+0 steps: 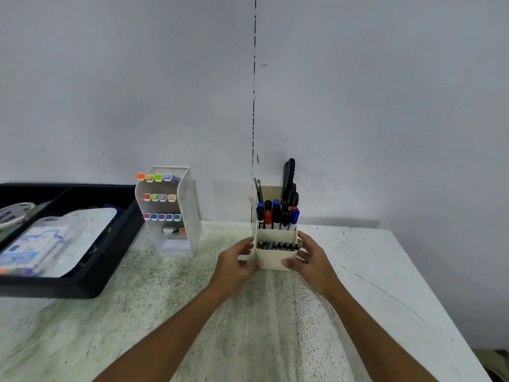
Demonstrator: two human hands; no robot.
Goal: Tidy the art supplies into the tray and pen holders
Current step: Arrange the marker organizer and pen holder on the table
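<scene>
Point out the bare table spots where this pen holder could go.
Bare table lies right of the cream pen holder, out to the edge, and in front of it, where only the forearms cross. A narrower gap separates it from the clear marker rack. The far left is crowded by the black tray.

two pen holders (276, 259), one tray (82, 288), two hands (234, 267)

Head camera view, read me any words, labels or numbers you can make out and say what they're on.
None can be read.
Round lid in black tray: dark lettering, blurred.
Clear marker pack: blue label, blurred.
Markers in cream pen holder: print too small.
</scene>
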